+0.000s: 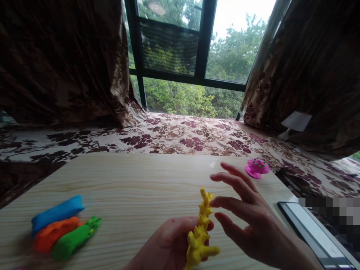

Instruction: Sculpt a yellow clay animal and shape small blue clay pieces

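My left hand [168, 243] is closed around the lower part of a yellow clay figure [200, 234] with knobbly bumps, held upright over the wooden table [126, 187]. My right hand [247, 213] hovers just to the figure's right with fingers spread and stretched out; its middle fingertip touches the upper part of the clay.
Blue [57, 212], orange [53, 232] and green [74, 240] clay rolls lie at the table's left. A pink clay piece with green dots [257, 167] sits at the far right edge. A phone or tablet [309, 228] lies at the right. Floral fabric, curtains and a window lie behind.
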The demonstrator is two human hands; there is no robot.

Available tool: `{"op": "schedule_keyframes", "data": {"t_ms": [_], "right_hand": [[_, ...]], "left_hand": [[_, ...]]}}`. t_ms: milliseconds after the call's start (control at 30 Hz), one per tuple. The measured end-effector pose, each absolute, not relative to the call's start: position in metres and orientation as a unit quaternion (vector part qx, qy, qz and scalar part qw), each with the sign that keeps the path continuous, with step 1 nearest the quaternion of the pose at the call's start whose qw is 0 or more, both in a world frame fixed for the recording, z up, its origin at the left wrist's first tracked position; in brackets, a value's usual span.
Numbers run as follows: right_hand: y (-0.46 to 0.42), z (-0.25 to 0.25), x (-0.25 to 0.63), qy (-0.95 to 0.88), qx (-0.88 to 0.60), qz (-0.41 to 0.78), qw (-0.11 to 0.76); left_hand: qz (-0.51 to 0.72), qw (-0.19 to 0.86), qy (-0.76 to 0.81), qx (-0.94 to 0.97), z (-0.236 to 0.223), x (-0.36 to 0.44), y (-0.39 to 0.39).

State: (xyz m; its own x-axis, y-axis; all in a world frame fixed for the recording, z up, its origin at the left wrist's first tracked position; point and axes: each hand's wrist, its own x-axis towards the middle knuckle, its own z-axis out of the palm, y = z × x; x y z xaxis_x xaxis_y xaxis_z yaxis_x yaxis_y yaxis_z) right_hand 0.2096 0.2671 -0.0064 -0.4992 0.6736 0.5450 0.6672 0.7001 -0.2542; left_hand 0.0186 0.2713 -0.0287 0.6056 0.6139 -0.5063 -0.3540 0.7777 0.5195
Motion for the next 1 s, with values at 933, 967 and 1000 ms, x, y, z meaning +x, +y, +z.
{"op": "schedule_keyframes", "data": {"t_ms": [933, 967, 1000], "right_hand": [[0.270, -0.005, 0.213, -0.869, -0.387, 0.037, 0.306], [0.269, -0.004, 0.214, -0.858, -0.392, 0.033, 0.329], [0.269, -0.004, 0.214, -0.847, -0.397, 0.030, 0.352]], "left_hand": [[0.277, 0.873, 0.332, 0.226, -0.045, 0.018, 0.276], [0.296, 0.866, 0.326, 0.235, -0.046, 0.018, 0.277], [0.316, 0.859, 0.322, 0.243, -0.047, 0.018, 0.278]]}}
